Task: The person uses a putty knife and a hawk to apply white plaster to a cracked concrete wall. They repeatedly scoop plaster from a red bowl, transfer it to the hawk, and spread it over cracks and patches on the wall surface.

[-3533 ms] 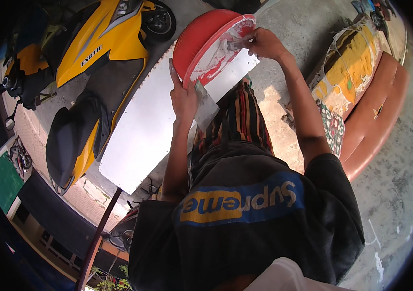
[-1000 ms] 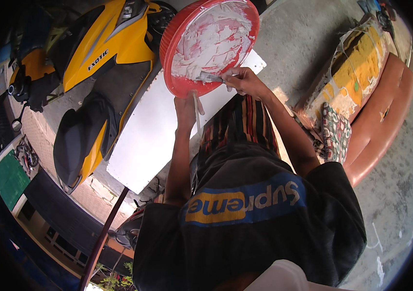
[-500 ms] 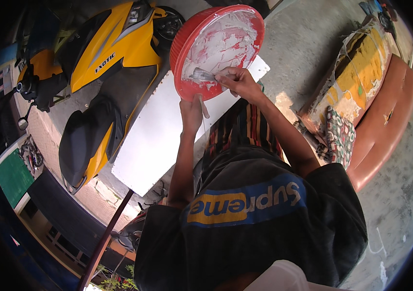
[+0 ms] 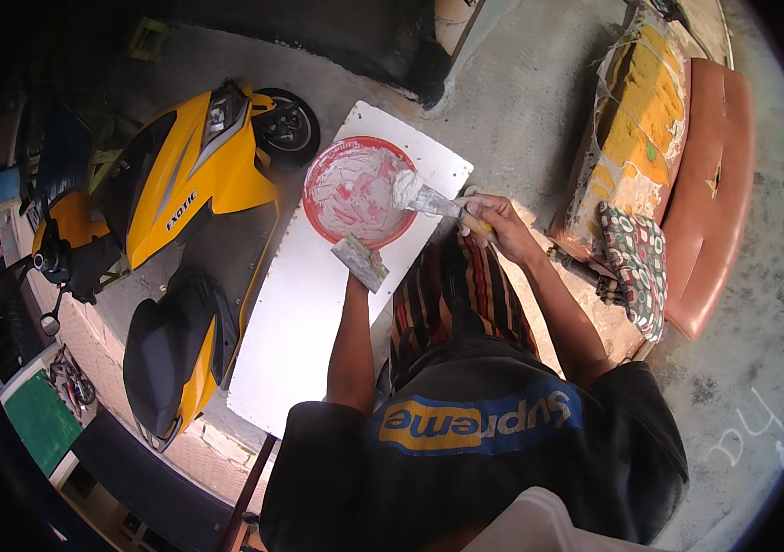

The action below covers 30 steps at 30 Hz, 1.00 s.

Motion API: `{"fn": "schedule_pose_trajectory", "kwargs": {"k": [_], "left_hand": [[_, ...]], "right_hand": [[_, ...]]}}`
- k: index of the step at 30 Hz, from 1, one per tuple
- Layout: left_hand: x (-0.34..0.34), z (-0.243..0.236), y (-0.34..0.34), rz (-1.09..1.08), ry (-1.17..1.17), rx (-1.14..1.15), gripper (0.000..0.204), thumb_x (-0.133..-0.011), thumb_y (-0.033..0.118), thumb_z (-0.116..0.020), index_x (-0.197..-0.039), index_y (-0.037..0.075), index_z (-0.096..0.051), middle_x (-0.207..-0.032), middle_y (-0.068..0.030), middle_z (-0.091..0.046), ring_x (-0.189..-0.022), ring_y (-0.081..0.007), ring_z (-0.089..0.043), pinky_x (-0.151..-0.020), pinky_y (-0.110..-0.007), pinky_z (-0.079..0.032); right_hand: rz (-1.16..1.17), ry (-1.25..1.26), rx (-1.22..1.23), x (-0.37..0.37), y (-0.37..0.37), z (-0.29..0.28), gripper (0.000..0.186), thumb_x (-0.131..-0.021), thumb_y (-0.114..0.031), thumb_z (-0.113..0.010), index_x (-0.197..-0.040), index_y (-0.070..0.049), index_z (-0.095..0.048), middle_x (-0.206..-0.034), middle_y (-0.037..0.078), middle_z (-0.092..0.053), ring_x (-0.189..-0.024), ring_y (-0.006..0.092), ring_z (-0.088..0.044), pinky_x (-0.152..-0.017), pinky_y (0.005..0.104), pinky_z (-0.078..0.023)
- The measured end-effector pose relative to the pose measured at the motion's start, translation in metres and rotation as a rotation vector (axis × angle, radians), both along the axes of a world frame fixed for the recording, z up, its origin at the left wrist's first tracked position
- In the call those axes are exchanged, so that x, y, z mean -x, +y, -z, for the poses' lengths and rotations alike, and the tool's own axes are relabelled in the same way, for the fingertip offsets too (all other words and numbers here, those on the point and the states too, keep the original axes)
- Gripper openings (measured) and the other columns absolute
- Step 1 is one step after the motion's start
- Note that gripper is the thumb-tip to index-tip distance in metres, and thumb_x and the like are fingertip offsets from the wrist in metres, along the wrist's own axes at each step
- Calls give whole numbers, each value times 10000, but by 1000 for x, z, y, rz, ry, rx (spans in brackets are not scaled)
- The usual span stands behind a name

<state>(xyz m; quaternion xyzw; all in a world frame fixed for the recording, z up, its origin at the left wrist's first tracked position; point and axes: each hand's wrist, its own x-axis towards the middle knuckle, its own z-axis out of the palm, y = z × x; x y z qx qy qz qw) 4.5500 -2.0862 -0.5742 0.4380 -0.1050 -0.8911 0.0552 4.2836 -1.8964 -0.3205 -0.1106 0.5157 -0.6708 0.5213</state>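
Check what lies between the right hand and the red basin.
In the head view, a scraper held by the right hand spans the stretch, its tip, loaded with pale paste, overlapping the red basin; the white board shows beneath.

Red basin (image 4: 311, 204), earlier tilted up in left hand (image 4: 356, 285), now sits level on white table (image 4: 291, 322). Putty knife (image 4: 435, 201) in right hand (image 4: 495, 226) now lifted to basin's right rim, blade newly loaded with white putty lump (image 4: 406, 189). Flat grey plate (image 4: 361, 263) in left hand, nearly edge-on before, now shows broad face.
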Motion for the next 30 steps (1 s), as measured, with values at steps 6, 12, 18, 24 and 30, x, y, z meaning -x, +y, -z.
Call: {"fn": "schedule_pose_trajectory", "kwargs": {"k": [6,12,18,24,30], "left_hand": [[-9,34,5,-85,198,-575,641,-790,720,-304,-701,118,-504,-565,-22,-460,-483,-184,-433,-428,-319,-373],[6,23,17,31,-112,-204,594,-809,676,-302,-784,117,-501,-645,-35,-482,-506,-181,-457,-424,-316,-379],[26,5,57,263,-267,86,555,-827,633,-300,-867,116,-497,-726,-48,-504,-529,-178,-480,-420,-312,-385],[65,-14,215,550,-240,238,524,-846,589,-299,-950,115,-494,-806,-61,-526,-553,-176,-504,-416,-309,-392],[153,-65,426,895,-114,350,503,-864,546,-297,-1032,113,-491,-886,-74,-548,-576,-173,-528,-411,-305,-398]], "right_hand": [[122,-200,84,-21,41,7,308,-924,-204,-473,-1097,30,-574,-723,83,-603,-493,79,-480,-433,187,-385],[192,-380,154,-48,77,22,362,-899,-221,-497,-1130,53,-550,-758,78,-607,-516,97,-531,-450,198,-423],[181,-425,390,-64,134,-5,445,-904,-261,-455,-1215,58,-468,-796,86,-594,-522,82,-508,-421,180,-422],[274,-292,491,-98,283,-36,438,-916,-356,-474,-1189,-14,-471,-822,75,-560,-528,80,-479,-415,181,-360],[755,-126,548,-183,506,-79,435,-904,-325,-478,-1205,-14,-437,-830,79,-499,-547,96,-455,-440,206,-361]]}}
